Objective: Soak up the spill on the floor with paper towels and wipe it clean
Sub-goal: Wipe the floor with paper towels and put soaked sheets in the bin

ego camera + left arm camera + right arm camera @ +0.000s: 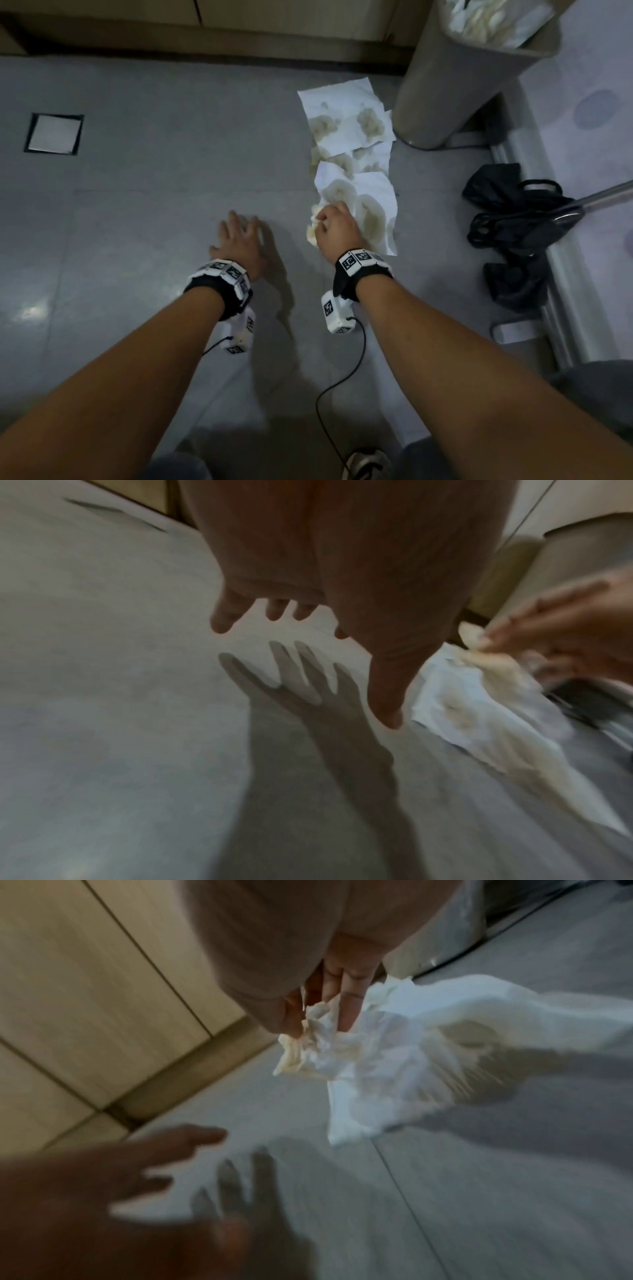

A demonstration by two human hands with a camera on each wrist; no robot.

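Note:
Several white paper towels [346, 118] lie in a row on the grey floor [154, 178], blotched with yellow-brown wet stains. My right hand [334, 222] grips the crumpled near-left end of the nearest towel [371, 205], bunching it up; the right wrist view shows the wad [322, 1047] pinched between its fingers [347, 1004]. My left hand [239, 236] hovers flat just above the bare floor to the left of the towels, fingers spread and holding nothing; in the left wrist view its fingers [224, 615] cast a shadow below.
A grey bin [455, 75] stuffed with used paper stands right behind the towels. Black shoes or bags [513, 212] and a metal rail [534, 192] lie to the right. Wooden cabinets [205, 20] line the far wall. A square floor drain [53, 133] sits far left.

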